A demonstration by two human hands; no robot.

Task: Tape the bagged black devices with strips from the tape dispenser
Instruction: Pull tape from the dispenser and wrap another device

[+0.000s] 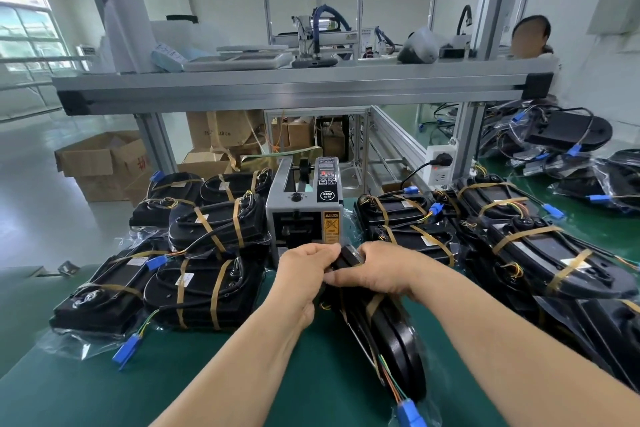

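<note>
Our left hand (305, 270) and right hand (381, 270) pinch the bagged black device (401, 345) at its far end; slack film may unfold.

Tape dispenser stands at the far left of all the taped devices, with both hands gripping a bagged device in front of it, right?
No. The head view shows the tape dispenser between two groups of taped devices, not at their far left. The left hand and right hand do grip the bagged device in front of it.
</note>
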